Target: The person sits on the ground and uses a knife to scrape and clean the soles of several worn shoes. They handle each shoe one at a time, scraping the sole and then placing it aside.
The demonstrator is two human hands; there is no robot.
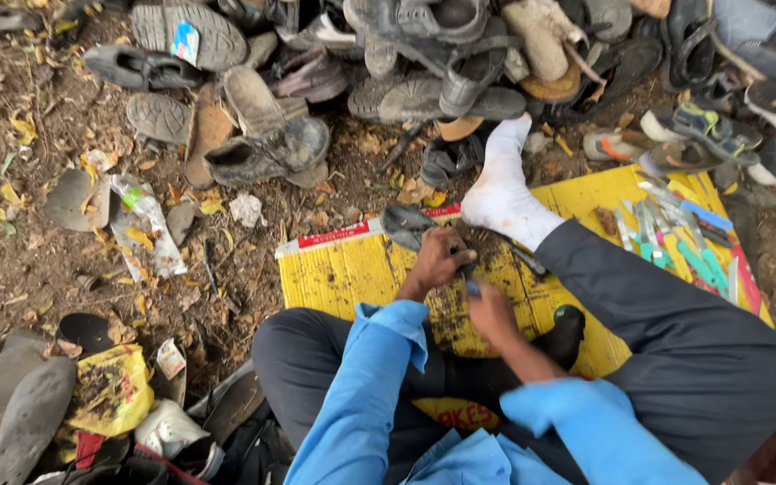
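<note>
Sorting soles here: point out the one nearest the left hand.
The dark grey sole on the yellow board's top edge, touching the left hand; other soles lie off the board.

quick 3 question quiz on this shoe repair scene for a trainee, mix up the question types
1. True or false: the left hand rests on a dark shoe sole.
2. The white sock rests on: A) bare dirt B) the yellow board C) the shoe pile.
3. Fill in: the tools lie to the person's ____ side on the board.

Key
1. True
2. B
3. right; the right hand works just beside the left, holding a small tool whose kind is unclear.
</note>
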